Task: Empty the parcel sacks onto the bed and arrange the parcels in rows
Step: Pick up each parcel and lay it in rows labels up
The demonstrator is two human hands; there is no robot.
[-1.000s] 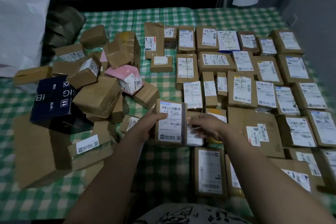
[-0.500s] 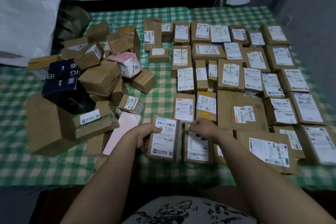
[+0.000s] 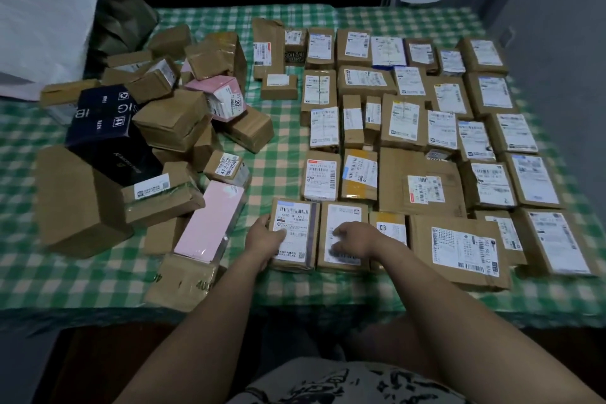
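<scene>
On the green checked bed, several brown parcels lie label-up in rows on the right half. A loose heap of parcels fills the left half. My left hand grips the left edge of a brown labelled parcel, thumb on its label. This parcel lies flat at the left end of the nearest row. My right hand rests with spread fingers on the neighbouring labelled parcel, which touches the first one.
A white sack stands at the back left. A dark blue box and a long pink parcel lie in the heap. A strip of bare cloth runs between heap and rows. The bed's front edge is near my body.
The labelled parcel came down from mid-bed to the near row and now lies flat. My right hand moved onto the parcel beside it.
</scene>
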